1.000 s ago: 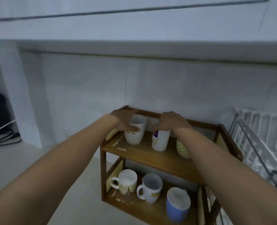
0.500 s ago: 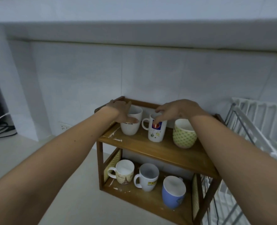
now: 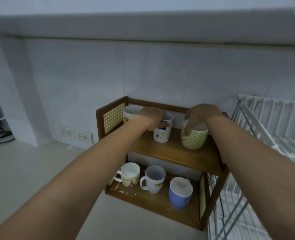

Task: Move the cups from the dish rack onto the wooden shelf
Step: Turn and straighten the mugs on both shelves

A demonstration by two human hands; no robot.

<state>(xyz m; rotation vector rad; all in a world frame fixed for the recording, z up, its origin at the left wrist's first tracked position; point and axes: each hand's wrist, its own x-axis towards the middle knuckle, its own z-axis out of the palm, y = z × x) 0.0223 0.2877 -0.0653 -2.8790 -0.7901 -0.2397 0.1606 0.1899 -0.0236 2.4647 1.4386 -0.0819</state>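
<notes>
White tiled wall and a pale countertop frame the corner where your wooden shelf [image 3: 176, 154] stands, with the white dish rack [image 3: 271, 129] just beside it on your right. Six cups sit upright on the shelf: three on the top board, three on the bottom one. From what shows of the rack, no cup is left in it, though its lower part runs out of view.

Your left hand [image 3: 152, 119] lies against the white cup with coloured print [image 3: 162, 134] in the middle of the top board, thumb across its front and fingers curled toward its rim; whether you are truly clamping it I cannot tell. Just left of that hand stands the white cup with a yellow label [image 3: 132, 112], close to it.

Your right hand [image 3: 197, 116] comes down from above on the yellow dotted cup [image 3: 194, 140], fingers hooked over the near-left rim, one inside the mouth. That reads as a closed pinch on the rim, with the cup resting on the board.

What the next move turns on: both cups stand with their long axis vertical, directly under your hands, so releasing means opening and lifting straight up. The dotted cup sits near the board's front right; draw away upward, not forward. Below, the cream printed cup [image 3: 130, 175], white mug [image 3: 153, 179] and blue cup [image 3: 180, 193] need nothing.
</notes>
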